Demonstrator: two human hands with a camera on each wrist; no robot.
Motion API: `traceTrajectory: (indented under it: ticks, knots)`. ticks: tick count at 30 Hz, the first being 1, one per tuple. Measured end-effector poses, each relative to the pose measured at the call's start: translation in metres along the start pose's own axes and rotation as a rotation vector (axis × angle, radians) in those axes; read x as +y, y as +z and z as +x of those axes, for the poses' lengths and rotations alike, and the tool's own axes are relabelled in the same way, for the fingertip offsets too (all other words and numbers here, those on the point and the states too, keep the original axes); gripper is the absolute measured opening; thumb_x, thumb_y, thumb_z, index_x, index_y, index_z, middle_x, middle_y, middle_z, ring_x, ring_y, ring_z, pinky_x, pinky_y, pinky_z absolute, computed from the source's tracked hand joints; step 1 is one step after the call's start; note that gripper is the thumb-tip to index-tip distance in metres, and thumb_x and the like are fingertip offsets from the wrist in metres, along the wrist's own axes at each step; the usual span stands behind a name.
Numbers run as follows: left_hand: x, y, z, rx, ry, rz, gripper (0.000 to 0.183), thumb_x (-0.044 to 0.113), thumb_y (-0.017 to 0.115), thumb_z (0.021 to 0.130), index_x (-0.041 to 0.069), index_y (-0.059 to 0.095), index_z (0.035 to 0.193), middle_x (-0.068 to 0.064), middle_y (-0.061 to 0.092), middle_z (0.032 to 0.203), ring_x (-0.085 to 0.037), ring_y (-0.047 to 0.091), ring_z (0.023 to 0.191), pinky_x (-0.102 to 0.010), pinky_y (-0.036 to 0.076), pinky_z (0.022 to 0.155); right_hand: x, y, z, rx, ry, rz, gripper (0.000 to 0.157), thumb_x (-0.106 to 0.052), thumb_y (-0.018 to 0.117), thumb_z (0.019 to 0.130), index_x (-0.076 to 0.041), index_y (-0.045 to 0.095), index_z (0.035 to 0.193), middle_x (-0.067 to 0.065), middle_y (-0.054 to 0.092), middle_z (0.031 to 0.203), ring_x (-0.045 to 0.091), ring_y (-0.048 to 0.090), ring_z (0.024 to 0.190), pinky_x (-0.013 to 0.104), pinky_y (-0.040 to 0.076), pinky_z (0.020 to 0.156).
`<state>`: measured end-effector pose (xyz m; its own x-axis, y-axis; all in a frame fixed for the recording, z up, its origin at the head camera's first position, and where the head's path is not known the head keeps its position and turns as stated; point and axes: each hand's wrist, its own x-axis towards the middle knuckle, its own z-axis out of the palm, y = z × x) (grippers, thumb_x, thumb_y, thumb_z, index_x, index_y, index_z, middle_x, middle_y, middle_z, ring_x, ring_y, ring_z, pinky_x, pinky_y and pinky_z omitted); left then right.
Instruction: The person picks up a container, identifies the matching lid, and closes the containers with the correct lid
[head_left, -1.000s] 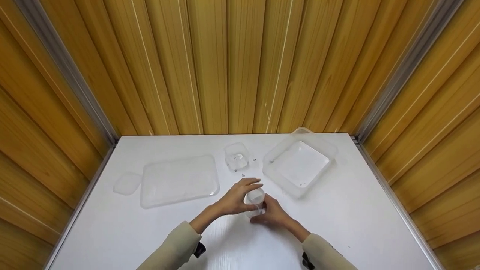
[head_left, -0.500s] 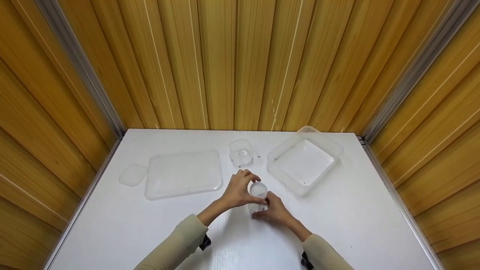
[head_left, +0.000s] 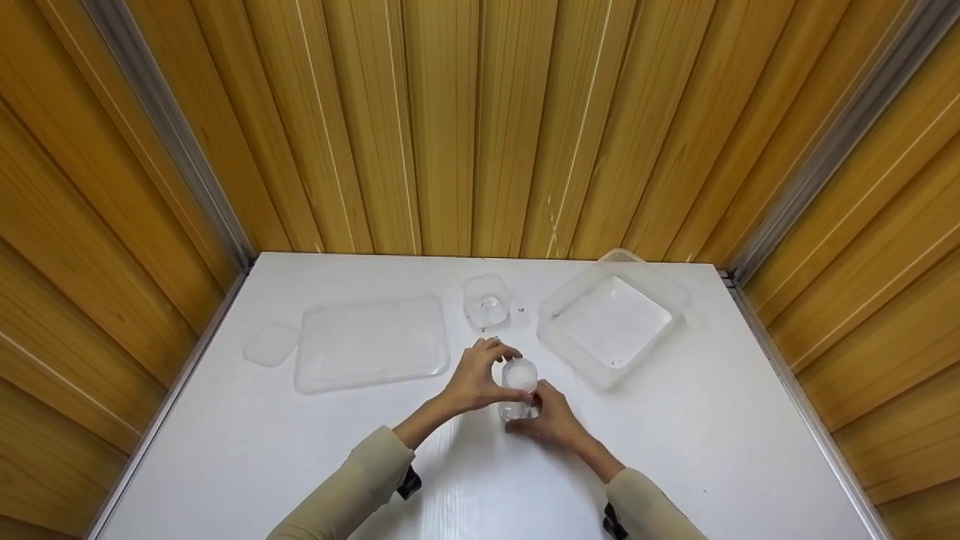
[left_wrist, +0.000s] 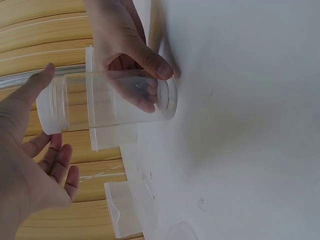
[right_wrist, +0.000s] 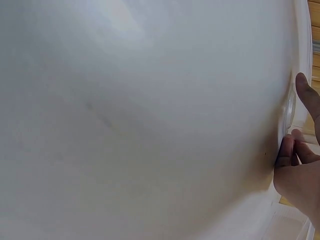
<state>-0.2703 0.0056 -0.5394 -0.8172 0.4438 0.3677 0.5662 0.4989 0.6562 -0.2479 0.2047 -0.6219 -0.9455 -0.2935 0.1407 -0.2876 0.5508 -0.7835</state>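
A clear cylindrical plastic jar [left_wrist: 112, 100] stands upright on the white table, with a frosted screw lid [left_wrist: 50, 106] on its top. My left hand [head_left: 474, 381] pinches the lid between thumb and fingertips; the remaining fingers are bent beside it. Lower down, my right hand [head_left: 553, 416] grips the jar near its base, thumb on one side and fingers on the other. Through the clear wall the jar looks empty. In the right wrist view, only the jar's bottom edge [right_wrist: 290, 107] shows beside the right hand [right_wrist: 300, 170].
Behind the hands sits a small clear container [head_left: 486, 302] with tiny dark bits near it. A large translucent box [head_left: 574, 356] stands at the back right. On the left lie a big rectangular lid [head_left: 371, 341] and a small lid [head_left: 270, 343]. Wood-patterned walls [head_left: 442, 127] enclose the table.
The left fingers have drawn in around the jar's lid and the left thumb has shifted across its near side. My right hand keeps its grip. The head view has shifted slightly.
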Motion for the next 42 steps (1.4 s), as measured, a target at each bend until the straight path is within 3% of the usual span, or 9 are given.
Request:
traceTrajectory:
  ticks: [6,10,15,20,25,28,33,36,42]
  knots:
    - [-0.006,0.0,-0.002,-0.055,0.019,-0.092,0.068,0.032,0.094,0.071,0.007,0.066,0.128,-0.008,0.067,0.114,-0.028,0.058,0.107,-0.036,0.044,0.095,-0.001,-0.001,0.001,-0.019,0.022,0.027,0.064,-0.022,0.093,0.073,0.0,0.062,0.124,0.011,0.066,0.114,0.016,0.06,0.1,0.027,0.052,0.087]
    - [-0.009,-0.002,-0.003,-0.081,0.066,-0.146,0.063,0.024,0.091,0.076,0.003,0.065,0.129,-0.011,0.066,0.12,-0.03,0.056,0.111,-0.038,0.045,0.099,-0.001,0.0,0.0,-0.001,0.023,0.036,0.061,-0.02,0.095,0.07,0.0,0.062,0.118,0.011,0.066,0.108,0.017,0.061,0.095,0.026,0.052,0.082]
    - [-0.011,-0.005,-0.002,-0.172,0.109,-0.187,0.059,0.018,0.084,0.082,0.001,0.063,0.134,-0.015,0.061,0.128,-0.028,0.049,0.117,-0.042,0.04,0.104,-0.001,0.001,-0.001,0.02,0.03,0.04,0.06,-0.02,0.095,0.07,0.0,0.062,0.116,0.011,0.067,0.107,0.019,0.062,0.095,0.026,0.051,0.082]
    - [-0.014,-0.009,0.002,-0.241,0.157,-0.153,0.059,0.017,0.081,0.085,-0.001,0.059,0.137,-0.019,0.058,0.132,-0.03,0.046,0.12,-0.044,0.035,0.104,-0.001,0.0,-0.001,0.024,0.043,0.032,0.06,-0.021,0.094,0.071,-0.001,0.063,0.118,0.01,0.066,0.109,0.018,0.06,0.096,0.027,0.05,0.083]
    - [-0.01,-0.013,0.006,-0.298,0.116,-0.109,0.064,0.016,0.084,0.083,0.003,0.059,0.141,-0.017,0.058,0.135,-0.032,0.046,0.125,-0.042,0.032,0.105,-0.001,0.002,0.0,0.022,0.046,0.034,0.06,-0.021,0.094,0.071,-0.001,0.063,0.118,0.011,0.066,0.111,0.02,0.061,0.1,0.028,0.051,0.085]
    - [-0.01,-0.01,0.005,-0.263,0.068,-0.112,0.087,0.022,0.09,0.076,0.005,0.048,0.15,-0.013,0.054,0.141,-0.029,0.046,0.129,-0.04,0.032,0.105,-0.001,0.003,0.0,0.019,0.047,0.042,0.062,-0.021,0.094,0.07,-0.001,0.063,0.12,0.012,0.066,0.113,0.022,0.062,0.103,0.032,0.052,0.089]
    - [-0.011,0.0,-0.001,-0.058,-0.002,-0.228,0.121,0.028,0.097,0.067,0.003,0.024,0.16,-0.015,0.047,0.146,-0.03,0.048,0.13,-0.045,0.038,0.104,0.0,0.005,0.0,0.014,0.043,0.027,0.061,-0.023,0.094,0.071,-0.002,0.063,0.118,0.009,0.065,0.111,0.017,0.059,0.099,0.029,0.051,0.087]
    - [-0.012,0.006,-0.005,0.01,0.0,-0.305,0.112,0.024,0.097,0.066,0.002,0.033,0.156,-0.017,0.052,0.14,-0.031,0.052,0.127,-0.048,0.044,0.104,0.002,0.005,0.0,0.024,0.026,0.014,0.06,-0.024,0.095,0.071,-0.002,0.063,0.117,0.008,0.064,0.108,0.015,0.058,0.096,0.026,0.051,0.085]
    - [-0.017,0.019,-0.012,0.011,-0.047,-0.327,0.082,0.023,0.096,0.067,0.004,0.054,0.135,-0.011,0.062,0.129,-0.027,0.058,0.122,-0.041,0.046,0.101,0.003,0.002,0.0,0.019,0.027,0.022,0.063,-0.024,0.095,0.07,-0.003,0.063,0.12,0.008,0.063,0.108,0.014,0.056,0.094,0.026,0.05,0.082]
